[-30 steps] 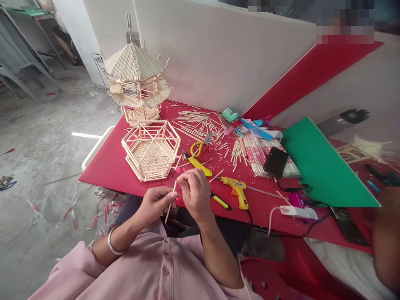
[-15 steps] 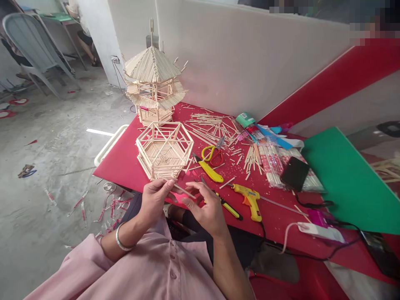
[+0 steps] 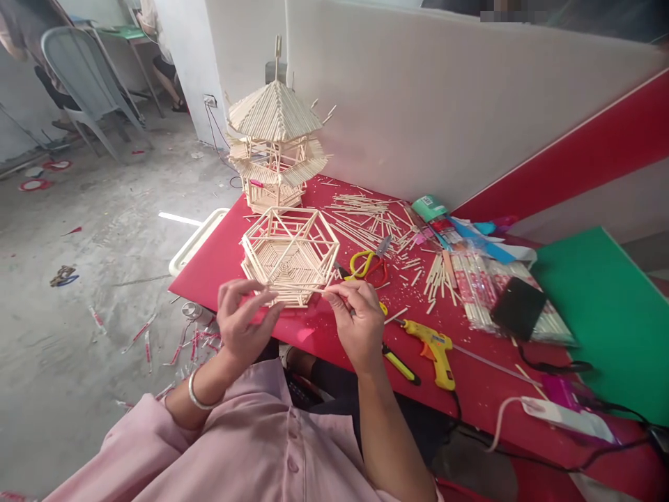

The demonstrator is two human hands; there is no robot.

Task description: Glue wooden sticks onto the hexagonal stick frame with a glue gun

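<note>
A hexagonal stick frame (image 3: 290,252) lies on the red table (image 3: 209,268), with a stick-built pagoda (image 3: 275,145) standing behind it. My right hand (image 3: 355,322) is pinched on a thin wooden stick (image 3: 306,286) held level against the frame's near edge. My left hand (image 3: 241,323) hovers just left of it, fingers apart and holding nothing, its fingertips near the stick's left end.
Loose sticks (image 3: 366,213), yellow-handled scissors (image 3: 368,263), a yellow cutter (image 3: 400,364) and a yellow glue gun (image 3: 433,346) lie right of the frame. Further right are stick packets (image 3: 473,275), a black phone (image 3: 519,308), a green board (image 3: 601,307) and cables. A grey chair (image 3: 78,73) stands far left.
Both hands rose from my lap toward the hexagonal frame. The left hand let go of the stick and opened; the right hand now holds it level against the frame's near edge.
</note>
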